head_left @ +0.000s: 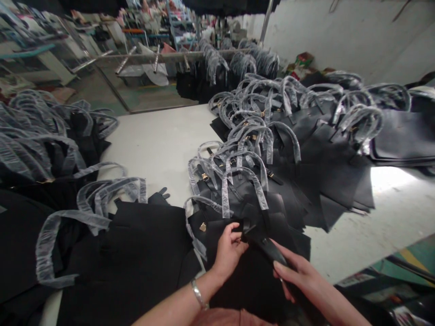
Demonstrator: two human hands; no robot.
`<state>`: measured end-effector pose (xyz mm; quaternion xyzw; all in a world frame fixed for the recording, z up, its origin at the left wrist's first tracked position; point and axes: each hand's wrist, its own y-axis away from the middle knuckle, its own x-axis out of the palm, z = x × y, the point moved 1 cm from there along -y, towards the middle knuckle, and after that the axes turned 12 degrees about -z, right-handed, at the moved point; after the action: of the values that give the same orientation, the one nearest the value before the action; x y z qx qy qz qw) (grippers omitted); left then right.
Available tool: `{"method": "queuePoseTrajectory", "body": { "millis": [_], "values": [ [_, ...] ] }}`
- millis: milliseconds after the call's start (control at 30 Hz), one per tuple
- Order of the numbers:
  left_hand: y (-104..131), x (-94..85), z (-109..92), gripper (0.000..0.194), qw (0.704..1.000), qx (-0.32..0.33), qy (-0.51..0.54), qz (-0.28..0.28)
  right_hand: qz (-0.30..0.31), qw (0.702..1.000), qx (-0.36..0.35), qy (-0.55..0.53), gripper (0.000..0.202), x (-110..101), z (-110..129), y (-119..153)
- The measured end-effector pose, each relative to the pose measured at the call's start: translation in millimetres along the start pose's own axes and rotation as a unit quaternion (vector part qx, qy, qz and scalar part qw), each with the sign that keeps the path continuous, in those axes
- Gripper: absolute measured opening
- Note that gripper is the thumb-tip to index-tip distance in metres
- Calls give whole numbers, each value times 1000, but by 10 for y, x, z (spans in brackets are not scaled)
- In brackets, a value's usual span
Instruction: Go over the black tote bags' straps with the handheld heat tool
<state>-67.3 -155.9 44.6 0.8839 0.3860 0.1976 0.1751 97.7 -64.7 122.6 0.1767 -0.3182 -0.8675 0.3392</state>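
A long black strap point(268, 250) slants across the front of the table, and my right hand point(294, 271) grips it, fingers closed around its lower part. My left hand point(229, 253), a silver bracelet at its wrist, has its fingers bent at the strap's upper end and a small black buckle tab there; what lies between those fingers is partly hidden. Under both hands is a black leather-like bag panel point(248, 280). A gold clasp point(203, 226) shows on it, left of my left hand. Just beyond are plastic-wrapped handles point(244, 185) on further panels.
More black panels point(136, 253) with wrapped handles lie at the left. Stacked flat black pieces point(404, 136) sit at the right on the white table point(163, 140). Behind it, bags hang from a metal rail point(152, 56).
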Motion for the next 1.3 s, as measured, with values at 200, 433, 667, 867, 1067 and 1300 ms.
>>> {"method": "queuePoseTrajectory", "body": {
  "millis": [200,433,667,867,1067,1300],
  "values": [
    [15,-2,44,63,999,-34,1,9,-61,998,-7,1,81,8,24,-58],
    [1,-37,97,60,999,-26,-15,12,10,1000,17,10,80,-108,-35,14],
    [1,-32,95,67,999,-32,-21,21,-21,1000,-23,0,81,47,117,-89],
    [-34,-56,148,54,996,-3,-93,3,31,999,10,16,78,-71,6,-46],
    [-195,-186,-88,40,898,206,-388,-7,-80,996,-49,-6,79,-76,-90,-177],
    [-627,-411,-223,37,766,174,-619,-19,-190,977,-19,-97,90,-434,-344,-55]
  ]
}}
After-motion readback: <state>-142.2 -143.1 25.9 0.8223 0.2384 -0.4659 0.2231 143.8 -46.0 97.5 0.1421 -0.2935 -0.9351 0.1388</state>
